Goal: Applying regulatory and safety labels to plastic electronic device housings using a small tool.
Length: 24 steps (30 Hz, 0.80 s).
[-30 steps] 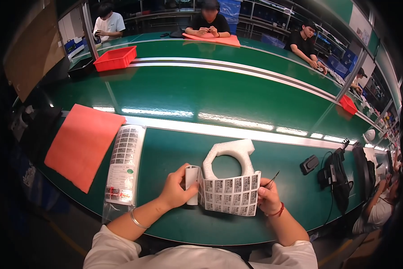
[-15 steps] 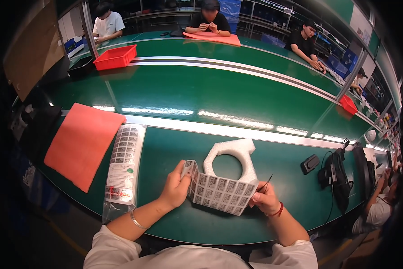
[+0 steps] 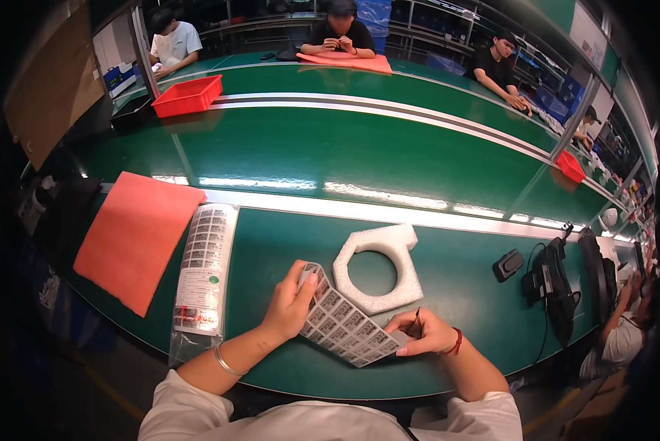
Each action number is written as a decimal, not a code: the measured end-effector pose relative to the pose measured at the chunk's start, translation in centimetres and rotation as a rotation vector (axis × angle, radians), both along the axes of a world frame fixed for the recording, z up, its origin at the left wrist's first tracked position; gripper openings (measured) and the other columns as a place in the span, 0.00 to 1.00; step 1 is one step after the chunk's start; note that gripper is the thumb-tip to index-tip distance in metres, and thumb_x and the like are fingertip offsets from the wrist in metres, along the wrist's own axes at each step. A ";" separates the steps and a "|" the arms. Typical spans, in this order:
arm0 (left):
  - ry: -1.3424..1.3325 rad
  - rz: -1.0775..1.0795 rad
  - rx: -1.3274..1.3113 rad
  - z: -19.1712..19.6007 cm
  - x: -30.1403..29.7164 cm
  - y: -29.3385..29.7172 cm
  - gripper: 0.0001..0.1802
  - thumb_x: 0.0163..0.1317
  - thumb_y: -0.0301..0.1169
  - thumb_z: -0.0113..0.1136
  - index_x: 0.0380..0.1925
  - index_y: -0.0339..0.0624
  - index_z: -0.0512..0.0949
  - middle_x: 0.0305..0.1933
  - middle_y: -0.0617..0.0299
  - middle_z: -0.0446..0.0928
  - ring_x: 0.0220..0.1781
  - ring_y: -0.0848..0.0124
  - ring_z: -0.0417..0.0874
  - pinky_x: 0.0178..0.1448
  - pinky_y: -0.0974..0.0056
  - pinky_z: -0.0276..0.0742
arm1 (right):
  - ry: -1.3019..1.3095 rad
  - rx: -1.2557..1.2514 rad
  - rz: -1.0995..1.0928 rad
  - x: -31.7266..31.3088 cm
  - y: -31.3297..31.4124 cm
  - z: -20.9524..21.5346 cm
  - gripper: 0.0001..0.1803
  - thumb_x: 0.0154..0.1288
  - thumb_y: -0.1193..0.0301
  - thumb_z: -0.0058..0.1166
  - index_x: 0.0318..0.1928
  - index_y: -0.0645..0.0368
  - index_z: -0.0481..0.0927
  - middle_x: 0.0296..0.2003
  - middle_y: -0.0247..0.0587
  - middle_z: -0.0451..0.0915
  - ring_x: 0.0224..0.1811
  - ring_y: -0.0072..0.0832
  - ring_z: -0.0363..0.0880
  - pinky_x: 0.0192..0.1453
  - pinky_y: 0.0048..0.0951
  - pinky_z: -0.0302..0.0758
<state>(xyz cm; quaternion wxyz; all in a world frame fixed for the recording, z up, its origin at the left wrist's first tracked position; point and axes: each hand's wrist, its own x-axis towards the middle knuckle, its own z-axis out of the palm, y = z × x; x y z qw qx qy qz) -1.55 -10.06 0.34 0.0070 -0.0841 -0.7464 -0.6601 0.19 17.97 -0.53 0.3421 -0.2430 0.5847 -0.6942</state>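
A sheet of printed labels [image 3: 347, 327], white with rows of dark print, is held tilted above the green bench. My left hand [image 3: 289, 303] is closed on its upper left end, thumb on top, where the sheet bends. At the lower right corner my right hand [image 3: 427, 334] is closed, fingertips at the sheet's edge. A thin dark pointed tool [image 3: 417, 314] sticks up out of that hand; its lower part is hidden by the fingers. Just beyond the sheet lies a white foam ring [image 3: 347, 241] with a flat-sided outline and a round hole.
Left of my arm lies a clear bag with a roll of labels [image 3: 207, 253], beside a salmon foam sheet [image 3: 135, 239]. To the right are a small black device [image 3: 507, 265] and black gear with cables [image 3: 552, 287]. Red bins [image 3: 188, 96] and co-workers are across the bench.
The sheet's right end has swung down toward me, and my right hand has moved slightly left with it. My left hand stays nearly in place; the foam ring has not moved.
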 end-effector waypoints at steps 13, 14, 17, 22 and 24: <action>-0.012 -0.002 0.131 -1.4 -0.4 0.0 0.17 0.73 0.42 0.36 0.42 0.40 0.69 0.32 0.67 0.68 0.31 0.82 0.67 0.37 0.74 0.66 | -0.038 0.020 -0.047 0.4 -0.6 1.2 0.15 0.57 0.74 0.63 0.44 0.65 0.79 0.23 0.20 0.70 0.19 0.07 0.54 0.27 0.14 0.55; -0.018 -0.022 0.171 -1.3 -0.4 -0.2 0.18 0.73 0.43 0.34 0.43 0.40 0.68 0.33 0.67 0.69 0.33 0.81 0.68 0.39 0.74 0.66 | -0.050 0.022 -0.056 0.4 -0.7 1.3 0.14 0.57 0.74 0.63 0.44 0.65 0.79 0.24 0.20 0.71 0.20 0.07 0.54 0.27 0.14 0.55; -0.018 -0.052 0.233 -1.3 -0.5 -0.3 0.18 0.73 0.41 0.33 0.43 0.39 0.68 0.36 0.66 0.70 0.36 0.80 0.68 0.43 0.73 0.67 | -0.072 0.017 -0.062 0.4 -0.8 1.3 0.14 0.56 0.76 0.63 0.44 0.64 0.79 0.24 0.20 0.70 0.20 0.07 0.55 0.27 0.14 0.55; -0.020 -0.097 0.144 -0.7 -0.5 0.1 0.14 0.71 0.37 0.45 0.45 0.36 0.68 0.41 0.61 0.75 0.42 0.78 0.72 0.48 0.71 0.68 | -0.105 0.013 -0.093 0.4 -0.3 0.1 0.20 0.54 0.80 0.63 0.49 0.66 0.77 0.33 0.28 0.74 0.32 0.13 0.66 0.39 0.17 0.64; -0.018 -0.095 0.140 -1.0 -0.5 -0.1 0.14 0.71 0.37 0.46 0.45 0.36 0.68 0.40 0.62 0.75 0.41 0.79 0.72 0.47 0.71 0.69 | -0.055 -0.040 -0.122 0.4 -0.4 -0.4 0.16 0.56 0.78 0.62 0.46 0.63 0.78 0.23 0.20 0.68 0.21 0.08 0.55 0.28 0.15 0.55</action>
